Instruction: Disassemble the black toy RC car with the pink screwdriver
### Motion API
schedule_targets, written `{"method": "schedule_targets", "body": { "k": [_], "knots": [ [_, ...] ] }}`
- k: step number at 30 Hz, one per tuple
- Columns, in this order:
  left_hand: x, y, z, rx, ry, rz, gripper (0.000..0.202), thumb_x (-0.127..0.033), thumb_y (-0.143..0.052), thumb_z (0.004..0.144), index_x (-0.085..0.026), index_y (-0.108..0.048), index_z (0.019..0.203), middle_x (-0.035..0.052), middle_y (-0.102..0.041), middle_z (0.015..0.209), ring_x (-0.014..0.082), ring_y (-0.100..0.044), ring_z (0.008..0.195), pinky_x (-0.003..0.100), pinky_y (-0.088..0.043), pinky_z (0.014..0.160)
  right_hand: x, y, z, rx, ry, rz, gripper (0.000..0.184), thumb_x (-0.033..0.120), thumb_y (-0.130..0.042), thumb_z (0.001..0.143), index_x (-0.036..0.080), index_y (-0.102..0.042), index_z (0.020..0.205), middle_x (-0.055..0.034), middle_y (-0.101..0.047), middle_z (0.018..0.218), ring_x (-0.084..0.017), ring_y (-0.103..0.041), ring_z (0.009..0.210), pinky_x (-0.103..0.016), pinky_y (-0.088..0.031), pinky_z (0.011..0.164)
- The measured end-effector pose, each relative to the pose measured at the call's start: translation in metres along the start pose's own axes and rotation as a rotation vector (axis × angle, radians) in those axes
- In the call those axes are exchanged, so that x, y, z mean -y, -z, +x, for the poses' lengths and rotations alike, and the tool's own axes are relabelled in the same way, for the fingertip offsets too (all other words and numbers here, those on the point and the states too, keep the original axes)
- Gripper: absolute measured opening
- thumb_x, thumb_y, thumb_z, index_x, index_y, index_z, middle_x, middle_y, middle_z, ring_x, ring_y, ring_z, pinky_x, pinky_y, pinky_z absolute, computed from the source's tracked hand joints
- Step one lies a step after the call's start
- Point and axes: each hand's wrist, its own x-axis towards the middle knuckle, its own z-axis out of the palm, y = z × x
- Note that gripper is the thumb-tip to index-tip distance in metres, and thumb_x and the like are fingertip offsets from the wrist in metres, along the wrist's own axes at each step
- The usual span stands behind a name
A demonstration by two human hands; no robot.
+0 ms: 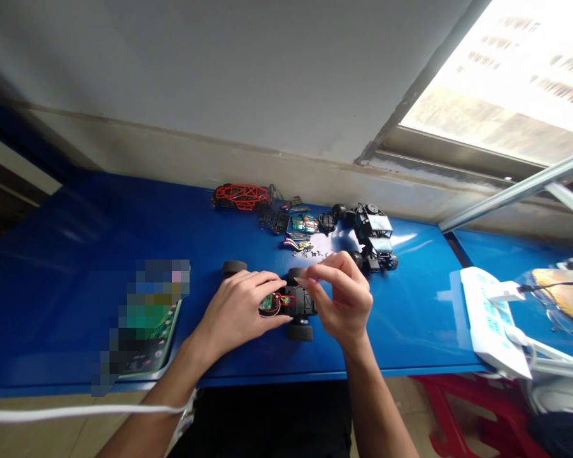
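Note:
A black toy car chassis (305, 304) with thick tyres lies near the front of the blue table, its electronics exposed. My left hand (239, 305) lies over the left part of the chassis, thumb and fingers gripping around it. Between them show a green circuit board (268, 303) and thin red, black and white wires. My right hand (346, 296) is just above the right side of the chassis, fingertips pinched together near a rear tyre. Whatever the pinch may hold is too small to make out. Another tyre (234, 267) sticks out beyond my left hand.
Behind stand a red tubular car frame (242, 197), a green car body shell (304, 223), loose screws (310, 253) and a black buggy (373, 232). A partly blurred phone or tablet (153, 356) lies left; a white power strip (491, 324) right. A white cable (76, 414) crosses my left forearm.

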Motion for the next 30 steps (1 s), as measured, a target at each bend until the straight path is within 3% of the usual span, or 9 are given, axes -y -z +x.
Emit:
{"method": "schedule_targets", "body": {
  "k": [3,8,10,16,20,23,25,30],
  "knots": [
    [0.0,0.0,0.0,-0.008,0.002,0.005,0.052,-0.046,-0.088,0.079,-0.022,-0.073,0.123,0.0074,-0.076,0.128,0.0292,-0.074,0.11,0.043,-0.055,0.097,-0.002,0.003,0.003,0.017,-0.017,-0.025,0.026,0.012,-0.075,0.091,0.029,-0.079,0.111,-0.0026,-0.067,0.087,-0.016,-0.063,0.073,-0.032,-0.055,0.065],
    [-0.001,0.0,-0.001,-0.019,-0.004,0.007,0.05,-0.044,-0.088,0.078,-0.022,-0.073,0.12,0.0066,-0.076,0.127,0.0286,-0.074,0.108,0.042,-0.055,0.095,0.002,0.01,0.003,0.186,-0.079,0.128,0.046,0.009,-0.054,0.102,0.031,-0.065,0.141,-0.0079,-0.072,0.131,-0.023,-0.072,0.112,-0.044,-0.061,0.097],
    [-0.001,-0.001,-0.001,-0.018,-0.003,0.005,0.05,-0.044,-0.089,0.077,-0.023,-0.073,0.12,0.0064,-0.076,0.127,0.0281,-0.074,0.107,0.041,-0.055,0.095,0.003,0.01,0.001,0.207,-0.1,0.177,0.049,0.008,-0.051,0.103,0.031,-0.061,0.145,-0.0076,-0.071,0.137,-0.023,-0.073,0.115,-0.047,-0.06,0.102],
    [0.001,-0.001,-0.001,-0.011,-0.006,0.002,0.052,-0.046,-0.088,0.079,-0.022,-0.072,0.122,0.0072,-0.075,0.129,0.0282,-0.073,0.109,0.041,-0.055,0.096,0.003,0.006,-0.002,0.103,-0.057,0.135,0.04,0.007,-0.064,0.097,0.03,-0.073,0.129,-0.0048,-0.079,0.106,-0.02,-0.076,0.093,-0.039,-0.065,0.083],
    [0.001,-0.001,-0.001,-0.021,-0.007,0.004,0.05,-0.047,-0.087,0.079,-0.022,-0.073,0.121,0.0075,-0.076,0.126,0.0287,-0.074,0.108,0.042,-0.056,0.095,0.002,0.001,-0.001,0.038,-0.042,0.078,0.025,0.011,-0.073,0.093,0.028,-0.078,0.109,-0.0036,-0.073,0.092,-0.017,-0.068,0.075,-0.033,-0.059,0.066],
    [0.0,-0.001,0.0,-0.031,-0.011,0.001,0.049,-0.046,-0.086,0.08,-0.023,-0.073,0.12,0.0073,-0.077,0.125,0.0287,-0.074,0.108,0.042,-0.056,0.095,0.001,-0.002,0.0,0.001,-0.046,0.053,0.022,0.013,-0.077,0.09,0.028,-0.079,0.105,-0.002,-0.069,0.086,-0.015,-0.063,0.07,-0.032,-0.057,0.063],
    [-0.001,-0.001,0.0,-0.031,-0.013,0.003,0.049,-0.045,-0.087,0.079,-0.023,-0.073,0.12,0.0072,-0.076,0.125,0.0289,-0.074,0.108,0.042,-0.056,0.095,0.002,-0.001,0.0,0.032,-0.05,0.057,0.028,0.012,-0.073,0.093,0.029,-0.078,0.115,-0.0032,-0.07,0.092,-0.016,-0.067,0.076,-0.032,-0.059,0.068],
    [-0.001,0.0,0.0,-0.012,-0.004,0.007,0.049,-0.043,-0.088,0.077,-0.023,-0.073,0.119,0.0068,-0.075,0.128,0.0295,-0.074,0.108,0.044,-0.056,0.096,0.006,0.006,0.0,0.242,-0.088,0.163,0.051,0.007,-0.052,0.103,0.031,-0.06,0.147,-0.0072,-0.072,0.133,-0.022,-0.072,0.117,-0.042,-0.06,0.102]
  ]
}}
